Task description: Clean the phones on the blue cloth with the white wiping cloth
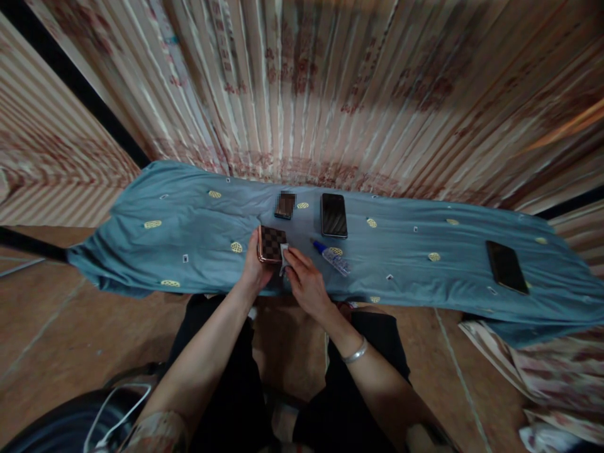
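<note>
My left hand (257, 265) is wrapped round a phone in a brown checkered case (272, 241), its patterned back facing up, above the front edge of the blue cloth. A small whitish cloth or tissue (284, 257) is pinched in my right hand (303, 275) and touches the right side of the case. Just right of that hand lies a clear bottle with a blue cap (331, 258). Behind it a dark phone (333, 215) rests flat, and a small dark object (285, 206), partly blurred out, lies to its left.
The blue patterned cloth (198, 217) covers a long, narrow surface. Another dark phone (507, 267) lies at its far right. Pleated curtains (306, 82) hang directly behind. A white cable (116, 409) lies over a dark round seat at the lower left.
</note>
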A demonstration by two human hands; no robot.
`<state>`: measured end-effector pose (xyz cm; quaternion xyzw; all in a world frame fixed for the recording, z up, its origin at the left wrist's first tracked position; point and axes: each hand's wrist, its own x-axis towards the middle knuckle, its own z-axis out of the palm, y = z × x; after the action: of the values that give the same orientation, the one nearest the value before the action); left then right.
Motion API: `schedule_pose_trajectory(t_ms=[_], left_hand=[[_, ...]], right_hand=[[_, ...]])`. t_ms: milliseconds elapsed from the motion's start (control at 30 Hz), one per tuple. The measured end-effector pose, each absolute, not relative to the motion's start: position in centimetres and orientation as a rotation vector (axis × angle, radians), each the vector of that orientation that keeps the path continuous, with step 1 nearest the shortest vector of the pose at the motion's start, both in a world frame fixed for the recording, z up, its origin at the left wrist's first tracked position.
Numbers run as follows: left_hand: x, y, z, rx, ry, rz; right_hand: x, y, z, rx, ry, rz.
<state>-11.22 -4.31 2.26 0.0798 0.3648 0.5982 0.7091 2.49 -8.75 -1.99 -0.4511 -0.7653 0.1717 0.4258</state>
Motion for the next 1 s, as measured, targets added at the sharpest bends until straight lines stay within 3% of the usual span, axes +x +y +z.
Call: schedule_pose_trajectory(t_ms=[500,1000], left_hand=[[-10.0,-5.0,3.9,0.036,0.886,1.282],[-9.0,-5.5,3.6,0.025,0.874,1.258]], right_hand=[[1.8,-8.1,0.2,-0.998,-2.027,0.083],[1.7,-8.4,0.7,-0.998,-2.040,0.127]])
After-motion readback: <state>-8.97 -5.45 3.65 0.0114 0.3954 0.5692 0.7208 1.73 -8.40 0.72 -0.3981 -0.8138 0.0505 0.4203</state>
